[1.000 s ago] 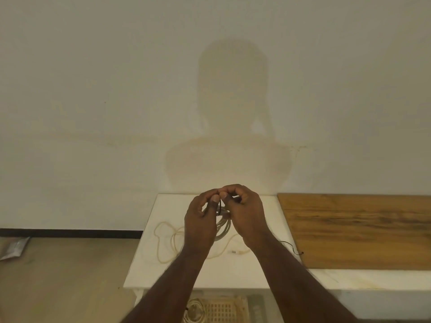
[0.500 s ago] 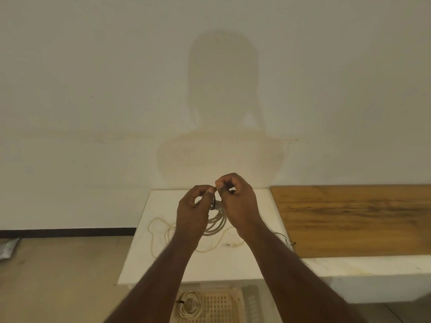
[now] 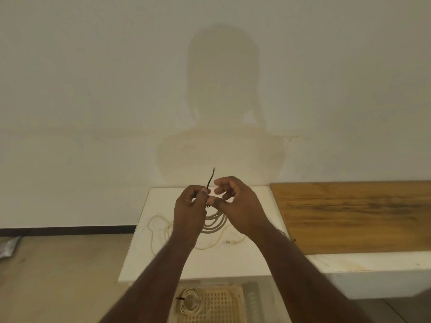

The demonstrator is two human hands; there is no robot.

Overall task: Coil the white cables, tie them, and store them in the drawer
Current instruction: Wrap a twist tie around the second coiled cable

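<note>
A coiled white cable [image 3: 215, 223] hangs between my two hands above the white table [image 3: 233, 262]. My left hand [image 3: 189, 212] pinches a thin dark tie [image 3: 210, 179] at the top of the coil; the tie's free end stands straight up. My right hand [image 3: 239, 206] holds the top of the coil with thumb and lower fingers, its index finger lifted off. A loose white cable [image 3: 158, 227] lies on the table, its plug [image 3: 229, 241] near my right wrist. Under the table edge an open lattice drawer [image 3: 219, 304] holds a tied white coil [image 3: 189, 302].
A wooden board [image 3: 354, 215] covers the table's right part, with a thin dark wire [image 3: 289, 238] at its left edge. A plain wall stands right behind the table. Bare floor lies to the left, with a grey bag [image 3: 9, 247] at the far left.
The tie's end, earlier hidden between my pinching fingertips, now sticks up free. My right index finger has lifted away from it. Both hands stay at the top of the coil.
</note>
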